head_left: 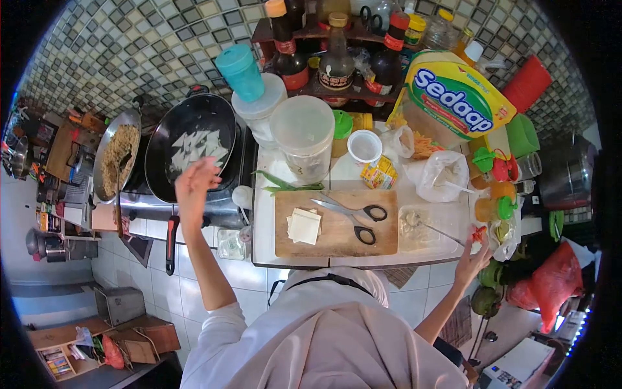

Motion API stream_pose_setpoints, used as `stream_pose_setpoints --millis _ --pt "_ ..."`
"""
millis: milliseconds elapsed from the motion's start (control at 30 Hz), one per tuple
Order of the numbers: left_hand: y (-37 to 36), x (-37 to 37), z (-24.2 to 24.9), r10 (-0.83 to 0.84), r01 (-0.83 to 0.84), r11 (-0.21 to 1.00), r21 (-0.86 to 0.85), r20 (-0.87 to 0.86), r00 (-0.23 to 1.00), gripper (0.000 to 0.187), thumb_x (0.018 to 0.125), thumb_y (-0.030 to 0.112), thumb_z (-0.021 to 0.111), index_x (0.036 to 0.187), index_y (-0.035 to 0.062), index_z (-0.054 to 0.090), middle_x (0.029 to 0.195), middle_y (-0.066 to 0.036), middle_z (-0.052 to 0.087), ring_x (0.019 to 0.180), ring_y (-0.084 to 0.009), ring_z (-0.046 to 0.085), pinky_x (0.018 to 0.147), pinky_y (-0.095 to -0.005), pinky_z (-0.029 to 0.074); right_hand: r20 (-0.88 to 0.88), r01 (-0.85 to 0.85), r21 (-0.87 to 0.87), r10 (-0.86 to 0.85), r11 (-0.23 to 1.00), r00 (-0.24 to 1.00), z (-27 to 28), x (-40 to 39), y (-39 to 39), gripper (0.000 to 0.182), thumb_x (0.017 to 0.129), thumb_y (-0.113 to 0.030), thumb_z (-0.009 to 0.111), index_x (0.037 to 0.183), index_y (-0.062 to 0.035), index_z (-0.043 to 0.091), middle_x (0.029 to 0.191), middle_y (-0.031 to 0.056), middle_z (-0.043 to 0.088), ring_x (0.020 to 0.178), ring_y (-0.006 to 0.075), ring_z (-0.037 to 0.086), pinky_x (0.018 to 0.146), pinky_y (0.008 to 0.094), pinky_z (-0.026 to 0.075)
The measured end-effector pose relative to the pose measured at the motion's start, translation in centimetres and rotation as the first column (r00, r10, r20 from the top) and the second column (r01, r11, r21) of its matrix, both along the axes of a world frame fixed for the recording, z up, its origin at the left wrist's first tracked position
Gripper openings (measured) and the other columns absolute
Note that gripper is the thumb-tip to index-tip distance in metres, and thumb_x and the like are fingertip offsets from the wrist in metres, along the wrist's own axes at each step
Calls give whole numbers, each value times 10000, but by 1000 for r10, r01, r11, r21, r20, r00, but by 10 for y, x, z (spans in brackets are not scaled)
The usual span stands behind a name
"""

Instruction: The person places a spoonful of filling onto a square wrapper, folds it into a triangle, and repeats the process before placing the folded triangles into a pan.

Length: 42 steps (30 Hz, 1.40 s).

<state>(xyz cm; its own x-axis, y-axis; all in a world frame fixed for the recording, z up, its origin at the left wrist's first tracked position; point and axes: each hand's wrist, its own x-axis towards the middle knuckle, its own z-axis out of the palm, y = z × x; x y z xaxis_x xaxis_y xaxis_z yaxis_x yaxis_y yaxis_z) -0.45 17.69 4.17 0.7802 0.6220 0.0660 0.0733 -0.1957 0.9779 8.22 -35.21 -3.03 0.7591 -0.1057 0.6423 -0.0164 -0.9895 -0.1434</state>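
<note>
My left hand (197,181) is over the right edge of a black frying pan (160,162), its fingers apart and slightly blurred. White flat cut pieces (197,148) lie spread in the pan. My right hand (472,260) is at the counter's front right, fingers spread, beside a clear plastic tray (427,245) and a small red item (479,234). A thin metal utensil (442,235) leans out of the tray toward that hand. On the wooden cutting board (337,243) are square white wrapper sheets (304,226) and open scissors (356,215).
Left of the frying pan stands a wok (105,188) of brown crumbly food with a spatula. Behind the board are a tall lidded container (301,139), green chillies (285,185), a white cup (365,147) and a Sedaap pouch (453,97). Sauce bottles (337,58) fill a rack.
</note>
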Motion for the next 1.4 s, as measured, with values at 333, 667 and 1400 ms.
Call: stream_pose_setpoints --millis 333,667,1400 --pt "-107 -1 -36 -440 532 606 592 -308 844 478 629 354 685 1016 108 549 975 -82 482 830 -248 508 697 -341 423 -359 -21 576 276 817 892 -2 15 -2 311 738 -35 590 1032 -36 489 598 15 436 547 104 401 522 241 381" --pt "-114 -6 -32 -514 576 612 543 -280 811 322 607 224 702 890 96 618 957 -67 483 892 -238 491 767 -332 422 167 -173 985 303 -6 938 27 3 84 141 807 -63 507 939 -18 528 752 26 463 632 88 451 557 228 436" --pt "-124 -8 -32 -536 605 544 582 -314 784 404 560 211 712 923 95 578 891 -32 498 830 -223 489 724 -339 413 127 -356 787 432 504 893 25 4 69 312 903 -171 342 701 9 498 597 17 427 496 66 342 440 195 260"
